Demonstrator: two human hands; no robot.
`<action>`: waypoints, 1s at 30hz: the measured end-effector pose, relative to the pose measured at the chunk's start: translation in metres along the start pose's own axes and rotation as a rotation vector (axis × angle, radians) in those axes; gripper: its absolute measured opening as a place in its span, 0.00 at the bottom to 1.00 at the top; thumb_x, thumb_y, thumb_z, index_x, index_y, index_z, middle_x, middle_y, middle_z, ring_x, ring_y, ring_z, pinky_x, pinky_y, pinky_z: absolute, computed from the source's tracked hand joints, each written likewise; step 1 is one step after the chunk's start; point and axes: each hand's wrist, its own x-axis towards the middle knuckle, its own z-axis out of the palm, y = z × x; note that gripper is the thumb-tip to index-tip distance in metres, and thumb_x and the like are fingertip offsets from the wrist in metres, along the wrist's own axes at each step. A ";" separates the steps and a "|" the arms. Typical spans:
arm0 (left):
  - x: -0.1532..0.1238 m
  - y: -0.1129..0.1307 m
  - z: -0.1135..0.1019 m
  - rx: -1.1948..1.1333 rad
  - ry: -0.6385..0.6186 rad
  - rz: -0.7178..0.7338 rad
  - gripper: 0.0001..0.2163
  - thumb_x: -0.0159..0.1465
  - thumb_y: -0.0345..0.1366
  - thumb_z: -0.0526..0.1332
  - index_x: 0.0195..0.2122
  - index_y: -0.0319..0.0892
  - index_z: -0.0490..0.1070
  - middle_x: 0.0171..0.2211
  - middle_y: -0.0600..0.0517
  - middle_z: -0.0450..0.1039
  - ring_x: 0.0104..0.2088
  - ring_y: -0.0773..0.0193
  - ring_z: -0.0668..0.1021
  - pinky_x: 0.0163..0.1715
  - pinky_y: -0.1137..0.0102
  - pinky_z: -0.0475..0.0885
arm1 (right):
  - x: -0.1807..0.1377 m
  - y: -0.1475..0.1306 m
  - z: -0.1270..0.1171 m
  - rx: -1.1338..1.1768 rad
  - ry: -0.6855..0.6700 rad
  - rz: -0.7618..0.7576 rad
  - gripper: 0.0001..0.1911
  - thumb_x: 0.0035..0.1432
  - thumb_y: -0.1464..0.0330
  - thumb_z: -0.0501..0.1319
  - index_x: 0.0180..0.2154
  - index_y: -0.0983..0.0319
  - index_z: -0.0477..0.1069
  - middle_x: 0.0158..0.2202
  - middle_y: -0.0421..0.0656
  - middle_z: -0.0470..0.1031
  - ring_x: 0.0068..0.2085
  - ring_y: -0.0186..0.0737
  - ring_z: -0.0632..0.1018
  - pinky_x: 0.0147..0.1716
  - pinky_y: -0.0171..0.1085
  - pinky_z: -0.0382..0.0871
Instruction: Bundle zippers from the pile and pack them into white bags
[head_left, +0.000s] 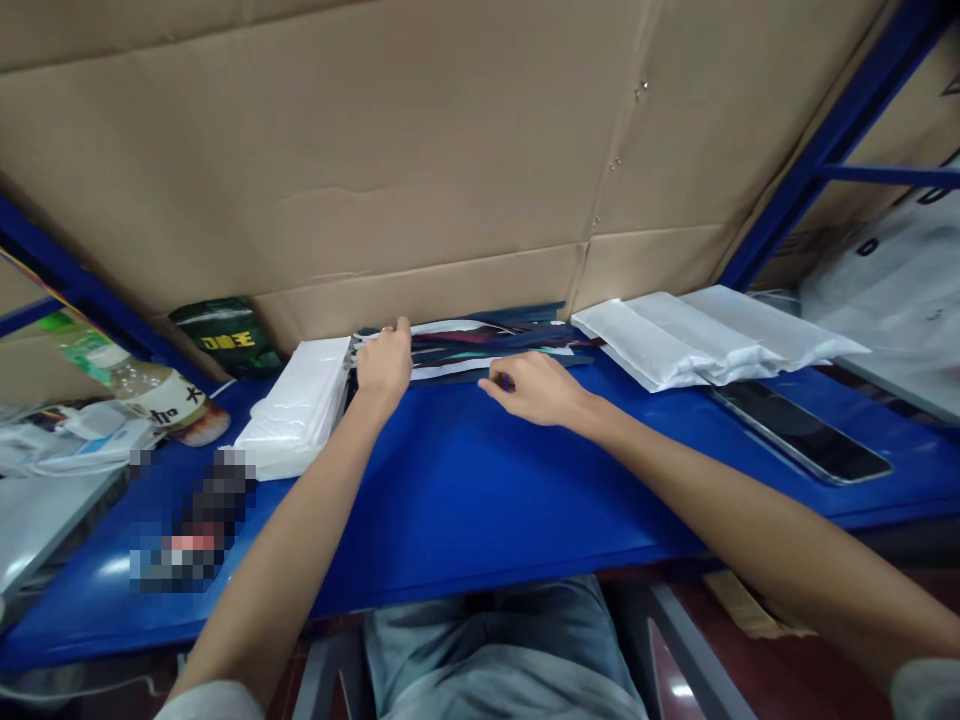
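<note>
Long, thin flat strips, dark, white and coloured, lie in a pile along the back of the blue table, against the cardboard. My left hand is closed over their left ends; its fingertips are partly hidden. At the front of the pile, towards its right end, my right hand is curled, thumb close to the fingers, and no held thing shows in it. Left of my left hand is a stack of white flat packets. Several puffy white packets lie to the right of the strips.
A phone rests at the right on the blue table. Leftward are a drink bottle, a dark green pouch and a blurred-out item. Cardboard walls the back between blue metal posts.
</note>
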 end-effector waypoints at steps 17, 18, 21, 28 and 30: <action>-0.079 0.004 0.014 -0.587 0.309 0.521 0.12 0.76 0.41 0.56 0.49 0.47 0.79 0.48 0.49 0.85 0.46 0.59 0.86 0.52 0.64 0.78 | -0.007 -0.026 -0.005 0.829 0.055 -0.027 0.14 0.68 0.56 0.64 0.50 0.55 0.75 0.34 0.40 0.80 0.32 0.41 0.79 0.33 0.40 0.72; -0.080 0.006 0.014 -0.624 0.315 0.533 0.11 0.76 0.41 0.57 0.48 0.46 0.79 0.47 0.50 0.85 0.45 0.59 0.86 0.52 0.64 0.79 | -0.007 -0.025 -0.004 0.825 0.036 -0.037 0.12 0.68 0.57 0.64 0.48 0.56 0.76 0.34 0.40 0.80 0.32 0.40 0.79 0.34 0.40 0.72; -0.081 0.008 0.013 -0.757 0.307 0.519 0.09 0.75 0.41 0.60 0.45 0.45 0.79 0.43 0.51 0.86 0.42 0.61 0.86 0.49 0.65 0.81 | -0.007 -0.023 0.001 0.769 0.022 -0.072 0.09 0.69 0.59 0.64 0.42 0.57 0.78 0.34 0.40 0.80 0.33 0.40 0.78 0.35 0.40 0.72; -0.079 0.014 0.014 -1.218 0.026 0.266 0.15 0.68 0.46 0.69 0.49 0.44 0.72 0.31 0.54 0.83 0.30 0.61 0.86 0.35 0.69 0.83 | -0.010 -0.020 0.005 0.332 0.175 -0.359 0.09 0.72 0.68 0.58 0.41 0.59 0.78 0.39 0.44 0.80 0.40 0.41 0.79 0.42 0.40 0.72; -0.078 0.015 0.015 -1.262 -0.062 0.249 0.13 0.68 0.47 0.68 0.44 0.43 0.74 0.28 0.53 0.81 0.27 0.61 0.85 0.31 0.70 0.82 | -0.011 -0.018 0.006 0.235 0.148 -0.407 0.10 0.72 0.70 0.57 0.41 0.59 0.78 0.42 0.45 0.80 0.42 0.42 0.80 0.44 0.40 0.72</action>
